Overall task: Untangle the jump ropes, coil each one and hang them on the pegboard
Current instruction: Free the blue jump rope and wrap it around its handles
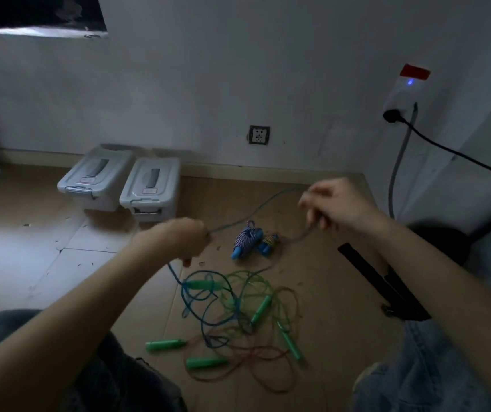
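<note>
A tangle of thin jump ropes (pixel 238 316) in blue, green and red lies on the cardboard floor with several green handles (pixel 165 345) among it. A blue rope (pixel 256 211) stretches in the air between my two hands and trails down into the tangle. My left hand (pixel 183 240) grips this rope at the left. My right hand (pixel 332 205) pinches it higher up at the right. Two coiled ropes with blue handles (pixel 247 240) lie on the floor just beyond the tangle. No pegboard is in view.
Two grey lidded plastic boxes (pixel 125 184) stand by the wall at the left. A wall socket (pixel 258 134) and a plugged-in device with a black cable (pixel 403 93) are at the right. A black flat bar (pixel 381 281) lies by my right knee.
</note>
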Tool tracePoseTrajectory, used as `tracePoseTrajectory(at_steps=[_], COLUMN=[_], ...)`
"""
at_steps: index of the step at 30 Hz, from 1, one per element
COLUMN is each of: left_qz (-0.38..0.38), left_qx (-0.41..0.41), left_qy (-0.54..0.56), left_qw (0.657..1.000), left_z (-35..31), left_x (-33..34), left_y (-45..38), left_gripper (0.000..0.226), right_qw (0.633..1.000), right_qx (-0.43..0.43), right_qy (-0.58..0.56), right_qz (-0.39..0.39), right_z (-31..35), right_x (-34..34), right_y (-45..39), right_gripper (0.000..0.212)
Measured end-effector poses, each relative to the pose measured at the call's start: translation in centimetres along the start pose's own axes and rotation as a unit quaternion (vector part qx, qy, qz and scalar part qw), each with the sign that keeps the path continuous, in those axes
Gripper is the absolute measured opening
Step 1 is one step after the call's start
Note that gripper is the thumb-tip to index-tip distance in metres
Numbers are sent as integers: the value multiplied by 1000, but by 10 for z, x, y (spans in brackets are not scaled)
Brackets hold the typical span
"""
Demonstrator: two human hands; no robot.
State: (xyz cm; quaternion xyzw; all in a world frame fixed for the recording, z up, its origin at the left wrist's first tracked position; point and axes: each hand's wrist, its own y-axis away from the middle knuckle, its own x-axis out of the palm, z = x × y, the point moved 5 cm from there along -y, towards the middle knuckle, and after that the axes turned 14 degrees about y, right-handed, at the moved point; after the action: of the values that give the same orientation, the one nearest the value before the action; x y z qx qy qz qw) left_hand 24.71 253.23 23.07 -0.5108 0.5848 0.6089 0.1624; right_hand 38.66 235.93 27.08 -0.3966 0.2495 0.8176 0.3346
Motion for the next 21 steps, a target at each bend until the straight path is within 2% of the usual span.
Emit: tracePoseTrajectory(at_steps=[1,2,3,4,5,6,7,8,9,10,12,13,14,15,17,19,20,21], left_qz=[-75,-133,-153,-140,-119,-108,-115,-127,-124,-99,0,38,45,20,-117,-260,-297,-295], left_qx=[5,45,119,188,241,272,279,272,258,239,180,150,130,115,117,147,167,178], left_qy=[2,38,87,138,188,227,266,311,352,376,353,307,253,203,126,190,235,249], left_qw=[997,989,977,962,945,929,916,902,891,890,918,939,958,972,978,935,910,905], left_z=[-3,-9,-20,-35,-48,-58,-61,-58,-51,-42,-28,-21,-15,-12,-9,-7,-5,-6], left_x=[-14,-28,-37,-43,-45,-47,-50,-52,-52,-48,-25,-12,-4,-4,-22,-49,-57,-59], left_y=[3,7,12,18,24,29,31,31,27,24,17,13,8,4,-1,8,11,12], left_gripper=[27,26,25,25,25,24,24,25,27,29,36,38,38,36,33,37,38,37], right_qw=[992,979,976,979,975,961,948,946,954,958,940,941,958,980,996,980,977,983], right_qx=[-1,-10,-34,-72,-113,-150,-172,-177,-164,-133,-85,-79,-78,-76,-73,-59,-56,-55], right_qy=[111,176,178,132,60,-14,-64,-110,-159,-218,-330,-330,-276,-181,21,129,135,96], right_qz=[60,99,117,138,180,231,261,247,196,131,20,-13,-27,-27,45,141,154,144], right_z=[-1,0,5,15,26,35,40,46,45,40,27,22,18,17,14,11,11,14], right_x=[12,22,30,36,41,47,49,45,36,23,-5,-12,-13,-10,10,29,31,30], right_y=[3,6,9,13,18,23,27,28,23,17,8,5,4,4,6,12,14,15], right_gripper=[32,53,74,85,81,64,37,12,10,17,23,23,22,22,22,20,21,21])
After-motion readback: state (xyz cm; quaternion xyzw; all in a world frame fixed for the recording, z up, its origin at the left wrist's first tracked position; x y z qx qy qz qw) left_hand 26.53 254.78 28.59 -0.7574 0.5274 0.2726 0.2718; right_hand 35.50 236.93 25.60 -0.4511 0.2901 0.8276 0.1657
